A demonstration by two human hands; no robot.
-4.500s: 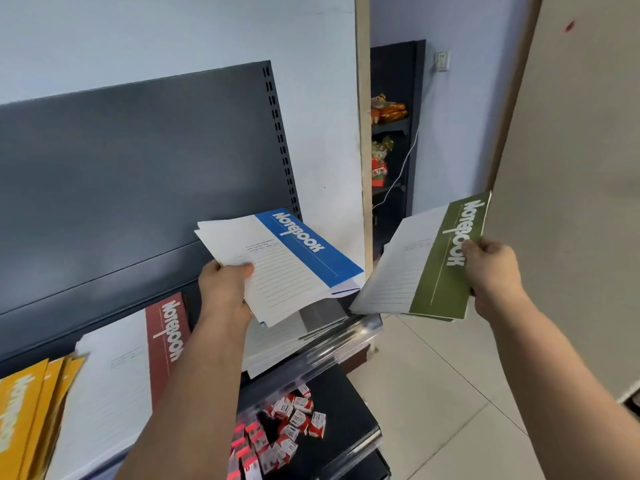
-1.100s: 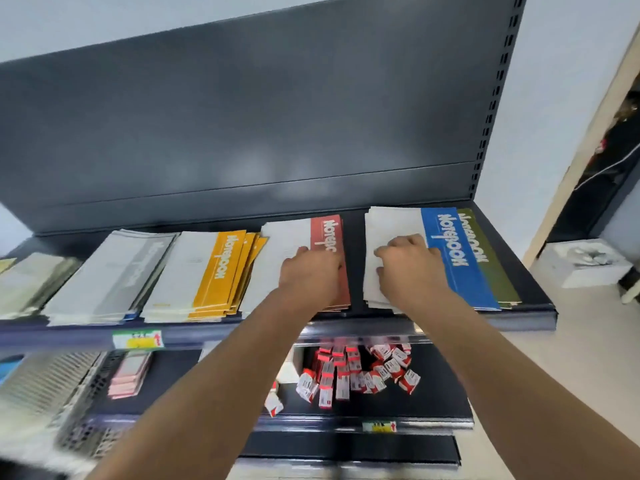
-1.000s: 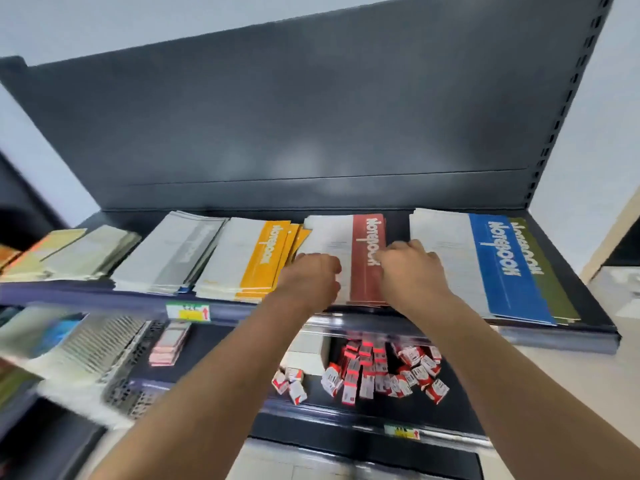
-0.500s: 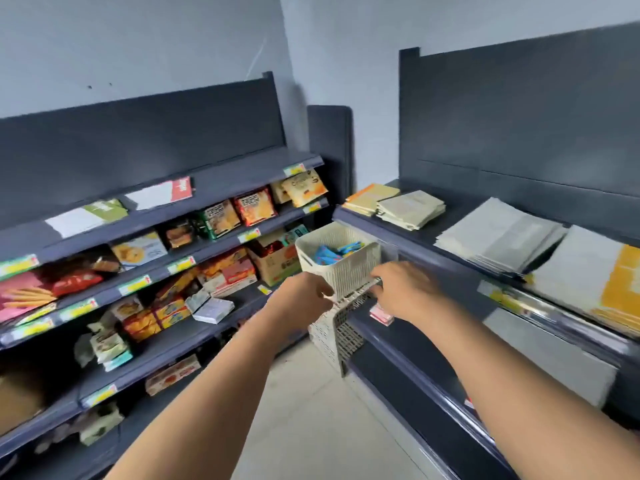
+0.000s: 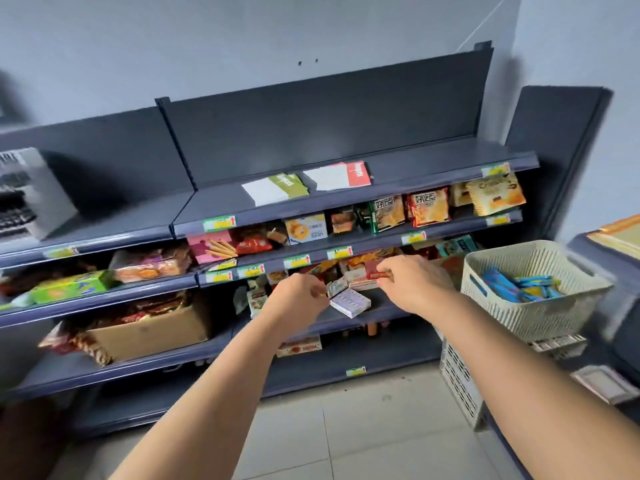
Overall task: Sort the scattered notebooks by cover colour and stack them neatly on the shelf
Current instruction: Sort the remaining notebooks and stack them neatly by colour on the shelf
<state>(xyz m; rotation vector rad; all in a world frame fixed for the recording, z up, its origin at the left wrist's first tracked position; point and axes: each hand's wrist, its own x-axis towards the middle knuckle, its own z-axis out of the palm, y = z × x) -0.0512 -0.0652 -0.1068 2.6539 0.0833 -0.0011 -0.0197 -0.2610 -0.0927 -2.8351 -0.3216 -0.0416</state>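
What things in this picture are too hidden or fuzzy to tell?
All in the head view:
1. The flat stack at the right edge: cut off by the frame.
2. Words on the green notebook and red notebook: too small, blurry.
3. Whether the left hand or right hand holds anything: their own backs hide the fingertips.
4. The grey box, far left: motion-blurred, partly cut off.

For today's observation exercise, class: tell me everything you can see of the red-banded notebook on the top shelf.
The red-banded notebook lies flat on the dark top shelf, slightly skewed. Its cover is white, paper-like, with a red band along its right edge carrying white lettering. It sits just right of the green-banded notebook; whether they touch is unclear. Nothing else touches it.
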